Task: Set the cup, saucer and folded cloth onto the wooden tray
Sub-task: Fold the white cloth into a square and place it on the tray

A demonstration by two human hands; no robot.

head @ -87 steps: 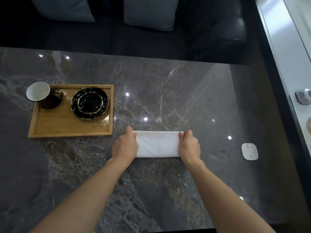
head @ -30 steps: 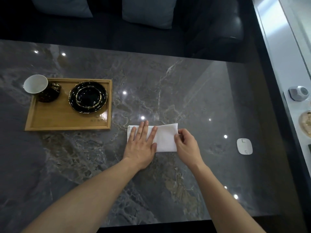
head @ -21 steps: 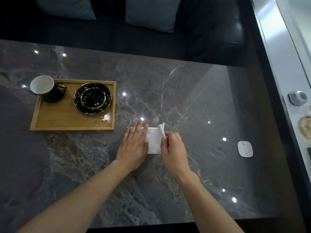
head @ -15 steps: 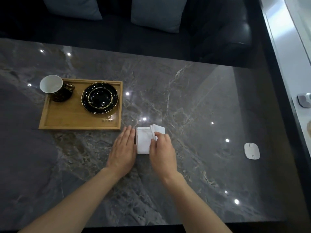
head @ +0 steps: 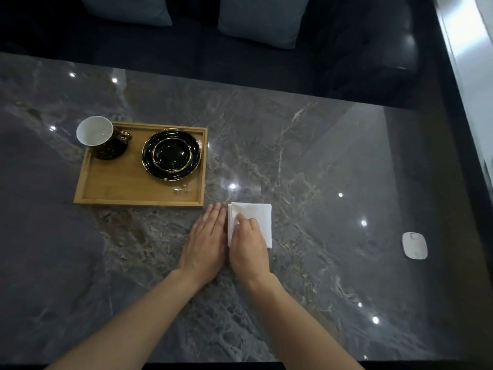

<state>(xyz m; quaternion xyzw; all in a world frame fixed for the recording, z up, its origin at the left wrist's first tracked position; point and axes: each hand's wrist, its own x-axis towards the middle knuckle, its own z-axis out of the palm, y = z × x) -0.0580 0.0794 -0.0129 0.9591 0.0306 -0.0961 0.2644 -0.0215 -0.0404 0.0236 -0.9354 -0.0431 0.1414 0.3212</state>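
A wooden tray (head: 128, 188) lies on the dark marble table at the left. On it stand a black cup (head: 101, 140) with a white inside, at the back left corner, and a black saucer (head: 171, 154) with gold rims, at the back right. A white cloth (head: 257, 217), folded into a small square, lies on the table just right of the tray's near right corner. My right hand (head: 248, 244) presses flat on the cloth's left part. My left hand (head: 206, 239) lies flat on the table, fingers together, touching the cloth's left edge.
A small white rounded device (head: 414, 245) lies on the table at the right. A dark sofa with two grey cushions (head: 260, 18) runs behind the table's far edge. A pale ledge (head: 466, 49) borders the right side.
My right hand folded the cloth's right half over to the left, making a small square, and now presses it down. My left hand slid off the cloth to its left edge.
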